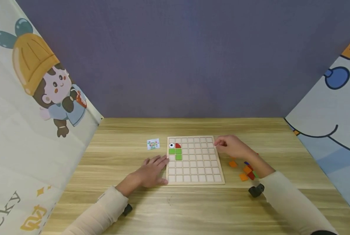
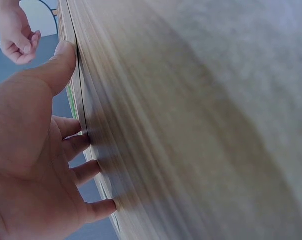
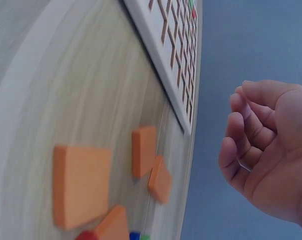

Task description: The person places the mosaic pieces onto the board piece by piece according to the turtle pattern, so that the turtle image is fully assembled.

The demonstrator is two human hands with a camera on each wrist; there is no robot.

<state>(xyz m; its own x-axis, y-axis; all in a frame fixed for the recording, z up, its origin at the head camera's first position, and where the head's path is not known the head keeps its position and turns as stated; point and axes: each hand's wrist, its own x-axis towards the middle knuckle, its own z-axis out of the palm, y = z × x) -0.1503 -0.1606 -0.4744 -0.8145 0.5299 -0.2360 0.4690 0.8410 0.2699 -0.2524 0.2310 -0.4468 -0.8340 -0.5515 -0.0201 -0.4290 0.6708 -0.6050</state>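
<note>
A wooden grid board (image 1: 195, 179) lies on the table. Near its upper left are an eye tile (image 1: 171, 145), a red quarter-round tile (image 1: 178, 145) and green square tiles (image 1: 178, 157). My left hand (image 1: 154, 170) rests palm down at the board's left edge, fingers spread and fingertips at the frame. Over the board's upper right edge hovers my right hand (image 1: 231, 146), raised above the table. In the right wrist view its fingers (image 3: 236, 124) are curled, with thumb and index tips meeting. I cannot tell whether a small piece is hidden between them.
A small picture card (image 1: 153, 144) lies left of the board. Loose orange tiles (image 1: 243, 177) lie to the right with red (image 1: 251, 175), blue and green pieces, partly under the right forearm. A dark wall (image 1: 192, 65) stands behind the table, with printed panels on both sides.
</note>
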